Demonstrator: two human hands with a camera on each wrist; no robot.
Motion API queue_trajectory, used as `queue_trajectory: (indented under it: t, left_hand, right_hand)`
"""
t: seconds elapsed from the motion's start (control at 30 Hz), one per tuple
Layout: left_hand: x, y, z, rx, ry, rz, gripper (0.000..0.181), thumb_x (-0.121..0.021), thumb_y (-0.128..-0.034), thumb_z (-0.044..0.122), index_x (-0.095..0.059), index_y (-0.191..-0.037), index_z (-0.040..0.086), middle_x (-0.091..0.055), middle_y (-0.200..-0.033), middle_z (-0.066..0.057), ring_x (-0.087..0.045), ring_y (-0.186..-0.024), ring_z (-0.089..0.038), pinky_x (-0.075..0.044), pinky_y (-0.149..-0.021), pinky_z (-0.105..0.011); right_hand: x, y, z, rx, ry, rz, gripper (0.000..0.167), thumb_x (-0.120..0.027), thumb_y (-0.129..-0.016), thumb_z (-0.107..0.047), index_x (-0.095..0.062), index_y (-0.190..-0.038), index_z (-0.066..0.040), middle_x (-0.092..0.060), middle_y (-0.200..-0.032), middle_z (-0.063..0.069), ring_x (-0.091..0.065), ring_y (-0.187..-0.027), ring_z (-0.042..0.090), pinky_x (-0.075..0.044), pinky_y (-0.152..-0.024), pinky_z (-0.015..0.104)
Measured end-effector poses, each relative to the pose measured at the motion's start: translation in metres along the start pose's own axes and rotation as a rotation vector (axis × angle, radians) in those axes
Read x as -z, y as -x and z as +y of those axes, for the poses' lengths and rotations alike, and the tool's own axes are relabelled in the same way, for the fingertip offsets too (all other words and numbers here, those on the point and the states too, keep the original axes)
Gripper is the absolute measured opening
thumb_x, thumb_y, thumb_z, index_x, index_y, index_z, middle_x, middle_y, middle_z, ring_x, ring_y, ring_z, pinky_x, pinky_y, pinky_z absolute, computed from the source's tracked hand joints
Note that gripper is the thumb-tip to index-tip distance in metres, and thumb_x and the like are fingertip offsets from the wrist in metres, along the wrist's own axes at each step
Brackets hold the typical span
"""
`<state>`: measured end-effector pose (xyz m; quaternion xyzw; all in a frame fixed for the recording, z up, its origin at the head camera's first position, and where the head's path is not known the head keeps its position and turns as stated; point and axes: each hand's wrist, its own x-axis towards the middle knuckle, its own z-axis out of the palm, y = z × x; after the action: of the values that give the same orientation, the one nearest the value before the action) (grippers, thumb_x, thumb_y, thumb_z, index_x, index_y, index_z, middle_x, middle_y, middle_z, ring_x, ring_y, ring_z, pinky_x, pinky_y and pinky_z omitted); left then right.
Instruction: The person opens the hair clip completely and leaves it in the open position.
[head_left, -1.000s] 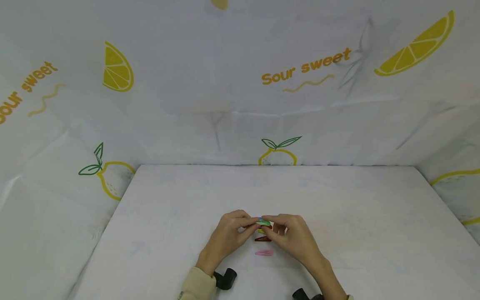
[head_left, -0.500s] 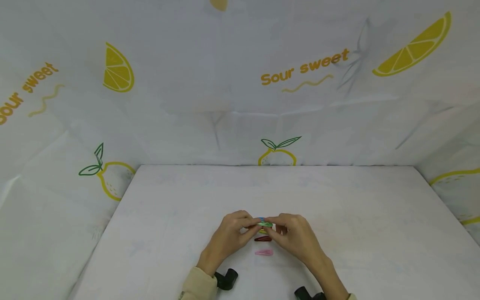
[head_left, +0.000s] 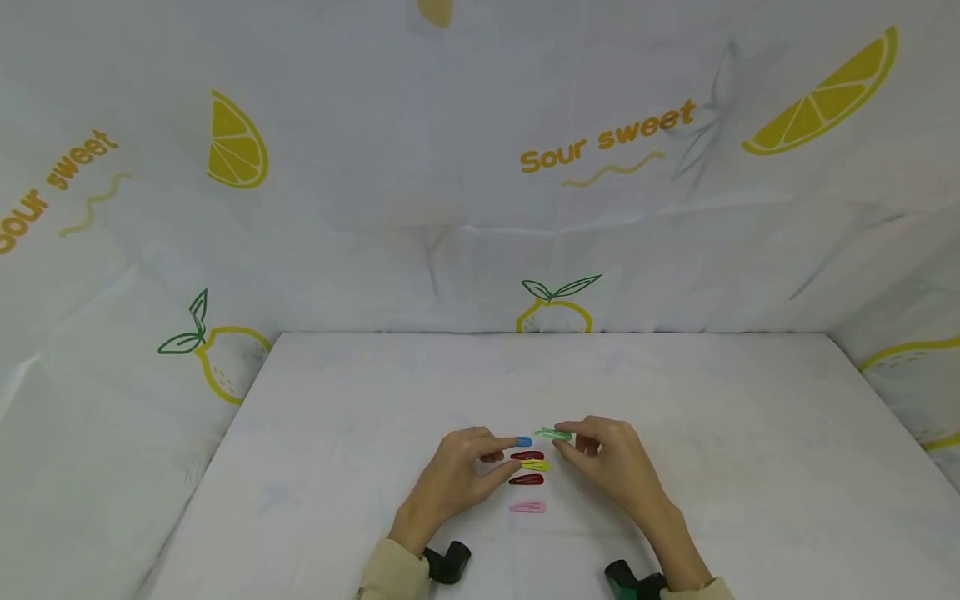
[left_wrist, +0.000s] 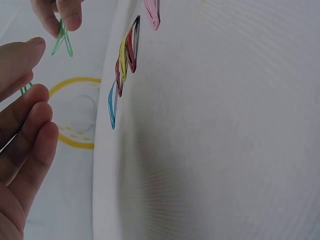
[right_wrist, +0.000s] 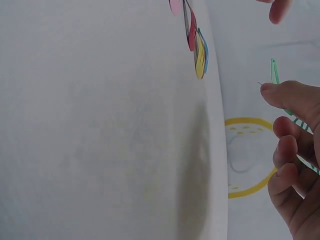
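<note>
A green snap hair clip (head_left: 553, 433) is pinched between the thumb and index finger of my right hand (head_left: 618, 458). In the left wrist view the two arms of this green clip (left_wrist: 61, 41) spread apart in a V. My left hand (head_left: 457, 475) hovers over the row's left side, thumb and index finger apart with nothing between them. Below the hands lie a blue hair clip (left_wrist: 112, 107), a dark red one (head_left: 527, 456), a yellow one (head_left: 536, 466) and another dark red one (head_left: 527, 479). Nearest the person is a pink hair clip (head_left: 528, 507).
The clips lie in a column on a white table (head_left: 337, 400). Behind it hangs a white cloth (head_left: 360, 167) printed with lemons. Black camera mounts (head_left: 450, 562) sit at both wrists, close above the table.
Both hands held the green clip together earlier. The left hand has let go, and the right hand has moved right and slightly away with it. The blue and dark red clips show more now.
</note>
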<state>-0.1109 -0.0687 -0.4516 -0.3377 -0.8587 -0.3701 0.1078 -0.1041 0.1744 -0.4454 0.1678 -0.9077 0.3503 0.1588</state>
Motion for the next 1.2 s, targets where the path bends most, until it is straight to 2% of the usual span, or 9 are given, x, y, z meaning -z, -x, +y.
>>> queue_trajectory:
  t: [0.2, 0.4, 0.57, 0.8, 1.07, 1.2]
  left_hand:
    - [-0.001, 0.002, -0.002, 0.006, 0.008, -0.016, 0.026, -0.085, -0.0844, 0.018, -0.081, -0.109, 0.012, -0.071, -0.074, 0.004, -0.059, -0.069, -0.004, -0.047, -0.067, -0.010]
    - [-0.001, 0.003, -0.003, 0.026, 0.019, -0.021, 0.023, -0.085, -0.0839, 0.018, -0.082, -0.105, 0.010, -0.068, -0.072, 0.005, -0.058, -0.070, -0.004, -0.047, -0.068, -0.012]
    - [0.000, 0.003, -0.001, 0.043, 0.037, -0.038, 0.024, -0.084, -0.0853, 0.019, -0.082, -0.108, 0.011, -0.073, -0.078, 0.004, -0.060, -0.071, -0.007, -0.049, -0.069, -0.013]
    - [0.000, 0.003, 0.001, 0.094, 0.037, -0.076, 0.024, -0.082, -0.0872, 0.020, -0.081, -0.110, 0.013, -0.074, -0.080, 0.005, -0.057, -0.071, -0.007, -0.048, -0.069, -0.015]
    - [-0.001, 0.003, -0.003, 0.033, 0.056, -0.056, 0.022, -0.084, -0.0856, 0.018, -0.082, -0.106, 0.009, -0.068, -0.073, 0.004, -0.058, -0.070, -0.007, -0.050, -0.067, -0.016]
    - [-0.001, 0.002, -0.002, 0.049, 0.067, -0.065, 0.022, -0.083, -0.0863, 0.019, -0.082, -0.106, 0.009, -0.069, -0.074, 0.004, -0.057, -0.071, -0.006, -0.050, -0.068, -0.015]
  right_hand:
    - [0.003, 0.002, 0.013, -0.115, 0.026, -0.024, 0.018, -0.086, -0.078, -0.004, -0.082, -0.095, -0.009, -0.055, -0.063, -0.011, -0.045, -0.062, 0.000, -0.043, -0.057, 0.018]
    - [0.006, 0.002, 0.025, -0.181, 0.022, -0.034, 0.017, -0.084, -0.080, -0.003, -0.082, -0.097, -0.008, -0.058, -0.065, -0.007, -0.047, -0.063, 0.003, -0.044, -0.058, 0.019]
    - [0.006, 0.004, 0.032, -0.238, 0.019, -0.051, 0.016, -0.083, -0.082, -0.003, -0.082, -0.097, -0.007, -0.057, -0.065, -0.005, -0.046, -0.062, 0.005, -0.041, -0.057, 0.019]
    - [0.004, 0.006, 0.038, -0.268, 0.005, -0.068, 0.014, -0.083, -0.082, -0.005, -0.082, -0.096, -0.005, -0.056, -0.064, -0.004, -0.045, -0.060, 0.005, -0.040, -0.054, 0.020]
    - [0.002, 0.006, 0.040, -0.289, 0.000, -0.089, 0.015, -0.083, -0.082, -0.005, -0.082, -0.097, -0.004, -0.058, -0.065, -0.004, -0.045, -0.059, 0.005, -0.041, -0.055, 0.019]
    - [0.001, 0.006, 0.041, -0.306, -0.020, -0.098, 0.016, -0.082, -0.083, -0.005, -0.081, -0.098, -0.003, -0.060, -0.066, -0.003, -0.046, -0.059, 0.005, -0.042, -0.054, 0.019]
